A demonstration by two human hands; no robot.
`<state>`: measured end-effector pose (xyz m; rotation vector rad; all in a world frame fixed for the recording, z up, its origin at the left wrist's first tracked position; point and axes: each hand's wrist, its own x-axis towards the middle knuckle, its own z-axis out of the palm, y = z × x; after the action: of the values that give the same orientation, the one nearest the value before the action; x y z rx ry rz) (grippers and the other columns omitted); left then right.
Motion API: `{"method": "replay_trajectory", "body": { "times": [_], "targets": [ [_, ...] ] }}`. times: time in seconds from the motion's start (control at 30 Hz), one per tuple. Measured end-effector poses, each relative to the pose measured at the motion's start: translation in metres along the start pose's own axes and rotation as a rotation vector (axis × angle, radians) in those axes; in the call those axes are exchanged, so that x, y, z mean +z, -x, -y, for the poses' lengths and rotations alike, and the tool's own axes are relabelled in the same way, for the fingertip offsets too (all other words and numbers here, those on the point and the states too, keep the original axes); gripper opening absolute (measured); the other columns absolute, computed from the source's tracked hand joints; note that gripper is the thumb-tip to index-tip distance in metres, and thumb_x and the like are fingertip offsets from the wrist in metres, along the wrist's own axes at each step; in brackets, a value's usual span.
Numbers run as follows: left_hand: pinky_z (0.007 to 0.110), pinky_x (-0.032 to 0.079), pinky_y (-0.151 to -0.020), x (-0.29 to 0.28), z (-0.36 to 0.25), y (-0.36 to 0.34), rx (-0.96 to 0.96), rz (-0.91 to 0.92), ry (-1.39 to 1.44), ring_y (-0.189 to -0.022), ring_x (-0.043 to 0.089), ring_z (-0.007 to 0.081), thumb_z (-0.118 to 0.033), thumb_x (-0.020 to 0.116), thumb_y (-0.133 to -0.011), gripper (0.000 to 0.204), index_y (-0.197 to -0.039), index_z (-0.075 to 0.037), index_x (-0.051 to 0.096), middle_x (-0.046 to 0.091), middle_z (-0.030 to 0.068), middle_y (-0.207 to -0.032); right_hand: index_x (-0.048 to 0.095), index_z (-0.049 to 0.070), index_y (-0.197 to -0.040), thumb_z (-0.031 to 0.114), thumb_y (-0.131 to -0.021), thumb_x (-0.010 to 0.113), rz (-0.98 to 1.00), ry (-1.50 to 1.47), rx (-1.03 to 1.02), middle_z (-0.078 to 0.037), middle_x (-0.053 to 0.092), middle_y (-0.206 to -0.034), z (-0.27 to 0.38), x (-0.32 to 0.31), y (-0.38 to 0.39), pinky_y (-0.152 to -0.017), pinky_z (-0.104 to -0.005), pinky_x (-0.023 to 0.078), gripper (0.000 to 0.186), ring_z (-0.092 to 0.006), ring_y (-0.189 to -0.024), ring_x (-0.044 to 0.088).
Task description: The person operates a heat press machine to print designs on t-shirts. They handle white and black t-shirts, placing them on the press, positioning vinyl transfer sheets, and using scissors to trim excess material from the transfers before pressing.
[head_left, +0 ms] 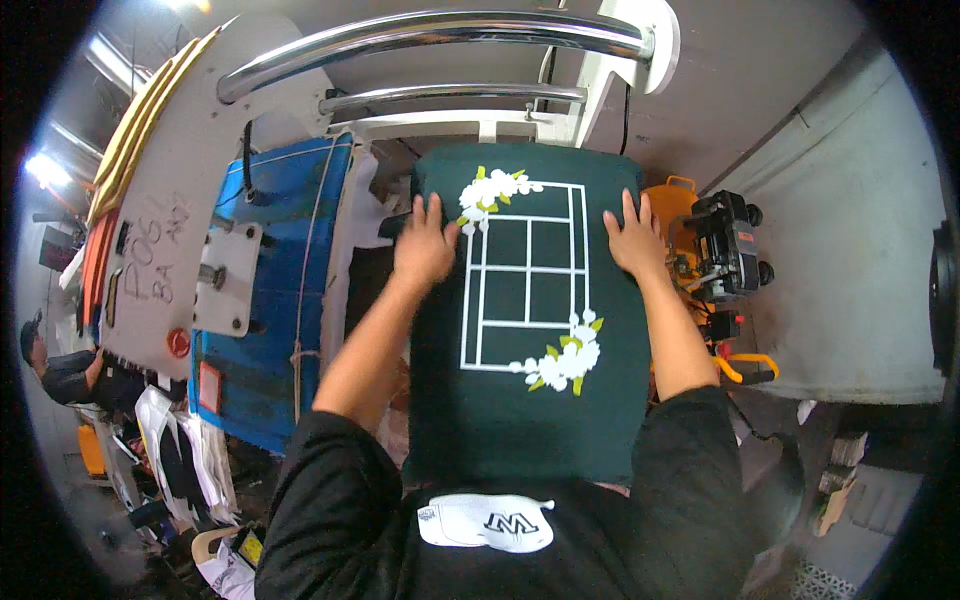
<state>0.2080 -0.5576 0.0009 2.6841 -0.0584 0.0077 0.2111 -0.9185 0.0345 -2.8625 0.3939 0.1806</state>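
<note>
Stretched over a board in front of me is a dark green cloth, seemingly a garment [530,440]. A white line print [528,270] shaped like a tennis court lies on it, with white flowers and green leaves at two opposite corners. My left hand [427,243] rests on the cloth's left side beside the upper flowers, fingers stretched out. On the right side my right hand [636,236] lies near the cloth's edge, its fingers spread and pointing away from me. Neither hand grips anything. What supports the cloth underneath is hidden.
Chrome bars [440,35] cross above the far end. At left stands a grey machine panel [165,240] with a blue sheet [290,270]. An orange and black machine, perhaps a compressor [725,245], sits at right by a pale wall. Another person [70,375] is at far left.
</note>
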Motion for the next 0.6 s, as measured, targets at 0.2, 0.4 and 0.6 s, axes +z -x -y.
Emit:
{"method": "replay_trajectory", "body": {
  "times": [0.2,0.4,0.6],
  "targets": [
    [0.048,0.040,-0.109,-0.023,-0.006,0.256,0.001,0.035,0.265,-0.135,0.043,0.0464,-0.031,0.063,-0.094,0.079,-0.157,-0.007,0.022,0.028,0.0287,-0.156,0.033,0.012,-0.155,0.055,-0.102,0.037,-0.057,-0.245,0.068,-0.023,0.024,-0.161,-0.104,0.030,0.202,-0.116,-0.0508,0.029,0.068,-0.0444,-0.145,0.029],
    [0.046,0.038,-0.111,-0.025,0.069,0.443,0.016,0.263,0.421,-0.133,0.046,0.0441,-0.029,0.066,-0.092,0.073,-0.151,-0.002,0.032,0.038,0.0278,-0.151,0.059,-0.004,-0.126,0.038,-0.100,0.054,-0.481,-0.119,0.019,-0.026,0.050,-0.140,-0.057,0.023,0.319,-0.110,-0.0501,0.036,0.049,-0.0428,-0.131,0.046],
    [0.048,0.048,-0.099,-0.069,0.110,0.494,-0.131,0.514,0.306,-0.114,0.061,0.0421,-0.032,0.061,-0.094,0.045,-0.130,-0.005,0.060,0.064,0.0235,-0.124,0.070,0.001,-0.097,0.008,-0.082,0.073,-0.311,-0.684,-0.947,-0.017,0.068,-0.110,0.192,0.033,0.387,-0.099,-0.0454,0.049,0.017,-0.0385,-0.110,0.062]
  ]
}}
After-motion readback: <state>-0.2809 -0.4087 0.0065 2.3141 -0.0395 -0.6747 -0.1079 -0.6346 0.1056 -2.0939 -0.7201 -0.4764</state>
